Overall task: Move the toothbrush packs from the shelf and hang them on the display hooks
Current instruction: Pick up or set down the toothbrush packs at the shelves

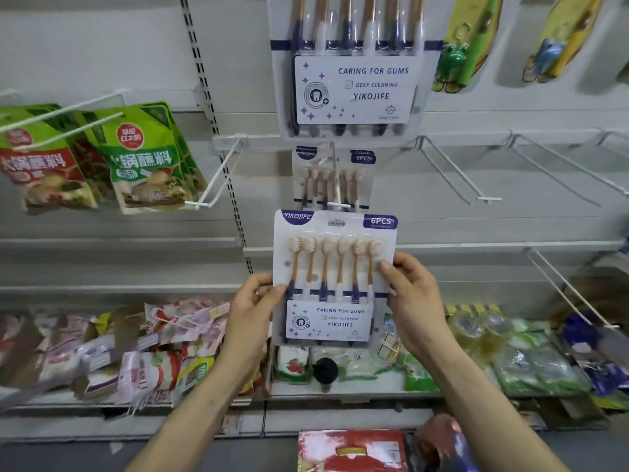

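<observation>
Left hand (pixel 253 311): your hand is bare, and the fingers (pixel 272 290) that show have short, plain nails.
Ring (pixel 257 293): you wear one thin gold-coloured band on a finger of your left hand; which finger is hard to tell.
Right hand (pixel 413 301): bare, with a short, unpainted thumbnail (pixel 385 265).
Left forearm (pixel 190 413): bare along all the length in view.
Right forearm (pixel 483 403): bare as well, down to the frame's lower edge.
</observation>
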`<state>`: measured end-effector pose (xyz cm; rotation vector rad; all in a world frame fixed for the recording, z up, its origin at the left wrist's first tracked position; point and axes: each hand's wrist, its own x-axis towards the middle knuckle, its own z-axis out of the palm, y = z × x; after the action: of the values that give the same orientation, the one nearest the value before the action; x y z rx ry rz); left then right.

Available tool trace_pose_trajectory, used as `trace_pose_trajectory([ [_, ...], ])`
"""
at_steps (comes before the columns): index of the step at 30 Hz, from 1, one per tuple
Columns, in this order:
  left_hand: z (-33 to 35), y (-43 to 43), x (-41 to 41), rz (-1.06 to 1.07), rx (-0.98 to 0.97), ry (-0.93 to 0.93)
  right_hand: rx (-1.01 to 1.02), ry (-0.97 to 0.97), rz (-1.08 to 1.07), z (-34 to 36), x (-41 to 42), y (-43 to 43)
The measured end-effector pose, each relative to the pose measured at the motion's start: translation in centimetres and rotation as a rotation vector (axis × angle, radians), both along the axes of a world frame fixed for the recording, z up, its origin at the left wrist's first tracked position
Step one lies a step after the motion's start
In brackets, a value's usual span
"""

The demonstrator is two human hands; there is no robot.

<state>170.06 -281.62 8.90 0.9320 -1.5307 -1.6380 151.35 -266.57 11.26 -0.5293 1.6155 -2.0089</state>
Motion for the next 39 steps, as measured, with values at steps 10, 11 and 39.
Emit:
trace_pose_trajectory([
  [10, 1.3, -1.6, -2.4, 0.001, -0.055, -0.041, -0.018, 0.052, -0.020, 0.5, -2.8, -1.5],
  [11, 1.4, -1.7, -2.7, 0.006, -0.056, -0.041, -0.017, 0.057, -0.019, 0.5, -3.0, -1.7],
  [39, 0.5, -14.7, -15.0, 0.072, -0.209, -0.230, 0.210, 0.311, -0.139, -0.8, -15.2, -13.6],
])
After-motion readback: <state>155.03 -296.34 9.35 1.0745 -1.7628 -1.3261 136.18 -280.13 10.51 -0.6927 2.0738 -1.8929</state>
